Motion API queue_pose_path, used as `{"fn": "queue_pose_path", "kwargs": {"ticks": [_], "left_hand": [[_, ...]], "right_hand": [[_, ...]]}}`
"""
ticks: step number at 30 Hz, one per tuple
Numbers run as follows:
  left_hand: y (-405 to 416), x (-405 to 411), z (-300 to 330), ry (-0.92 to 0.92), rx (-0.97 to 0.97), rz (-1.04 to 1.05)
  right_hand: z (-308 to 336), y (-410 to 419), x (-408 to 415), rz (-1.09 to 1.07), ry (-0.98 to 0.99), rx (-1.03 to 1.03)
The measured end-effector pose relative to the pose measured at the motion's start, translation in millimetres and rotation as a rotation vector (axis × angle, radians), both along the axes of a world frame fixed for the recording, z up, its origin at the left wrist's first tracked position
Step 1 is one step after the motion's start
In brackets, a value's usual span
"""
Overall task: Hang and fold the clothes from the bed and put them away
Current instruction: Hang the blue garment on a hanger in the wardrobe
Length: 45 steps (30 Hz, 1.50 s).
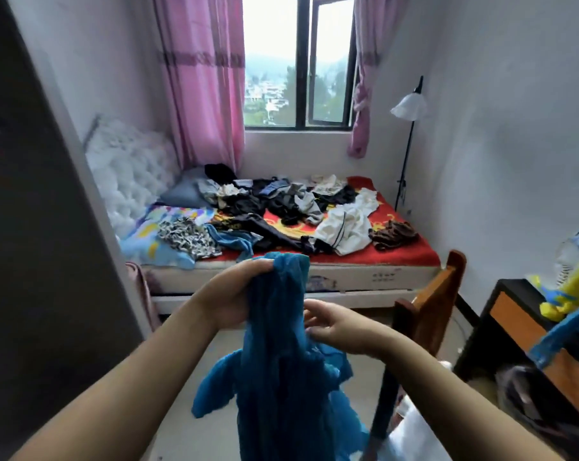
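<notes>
A sheer blue garment [278,367] hangs in front of me, away from the bed. My left hand [234,294] grips its bunched top edge. Lower and to the right, my right hand [324,322] pinches the fabric at its side, fingers partly hidden behind the cloth. Across the room, the bed [411,251] with a red cover carries a heap of clothes [281,207]: dark, white, grey and patterned pieces, plus a second blue piece [234,241] near the front edge.
A dark wardrobe door [32,227] stands at my left. A wooden chair [431,301] is to the right of my hands, with a black and orange cabinet [510,314] behind it. A floor lamp [409,108] stands by the right wall. The floor between me and the bed is bare.
</notes>
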<state>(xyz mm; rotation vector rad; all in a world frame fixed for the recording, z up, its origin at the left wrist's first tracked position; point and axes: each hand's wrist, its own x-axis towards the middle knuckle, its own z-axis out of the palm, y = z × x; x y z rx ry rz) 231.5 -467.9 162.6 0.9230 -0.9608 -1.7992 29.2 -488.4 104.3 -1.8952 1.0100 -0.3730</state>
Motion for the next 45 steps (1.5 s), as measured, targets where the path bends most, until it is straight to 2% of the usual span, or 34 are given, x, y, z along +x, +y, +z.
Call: {"fn": "queue_pose_path", "kwargs": {"ticks": [2, 4, 6, 8, 10, 14, 17, 19, 21, 23, 26, 28, 30, 32, 37, 40, 43, 45], "left_hand": [[8, 35, 14, -0.013, -0.030, -0.003], [13, 73, 21, -0.022, -0.053, 0.040], [20, 108, 23, -0.053, -0.042, 0.075], [28, 137, 18, -0.165, 0.022, 0.103], [36, 160, 7, -0.280, 0.092, 0.126], [42, 193, -6, -0.556, 0.116, 0.175], [38, 203, -10, -1.010, 0.027, 0.098], [29, 208, -14, -1.293, -0.046, -0.020], [19, 220, -13, -1.385, -0.068, -0.013], [9, 239, -4, -1.239, -0.063, 0.241], [-7, 276, 14, -0.585, 0.014, 0.689], [-17, 293, 23, -0.218, 0.055, 0.797], [-31, 303, 29, -0.050, 0.044, 0.858], [-44, 312, 33, -0.016, 0.030, 0.953], [-51, 345, 27, -0.136, 0.002, 1.245], [-43, 363, 22, -0.112, -0.025, 1.355], [-36, 386, 23, -0.132, -0.091, 1.397], [-30, 406, 24, -0.177, -0.115, 1.402]], "right_hand": [[-17, 4, 37, 0.104, 0.104, 0.026], [-38, 7, 66, 0.201, 0.322, 0.023], [-54, 6, 87, 0.225, 0.585, -0.107], [-54, -4, 100, 0.124, 0.698, -0.280], [-39, -19, 110, -0.024, 0.624, -0.390], [5, -43, 136, -0.158, 0.268, -0.498], [27, -55, 161, -0.158, 0.063, -0.606], [38, -67, 179, -0.113, -0.005, -0.672], [42, -89, 195, 0.016, 0.088, -0.762], [41, -115, 205, 0.135, 0.319, -0.772], [32, -158, 217, 0.236, 0.554, -0.807], [23, -184, 227, 0.279, 0.639, -0.943], [17, -206, 240, 0.316, 0.717, -1.139], [15, -225, 255, 0.366, 0.702, -1.271], [34, -258, 297, 0.523, 0.421, -1.544], [49, -264, 331, 0.569, 0.237, -1.726], [66, -258, 379, 0.691, 0.046, -1.717], [72, -251, 419, 0.764, -0.010, -1.644]]}}
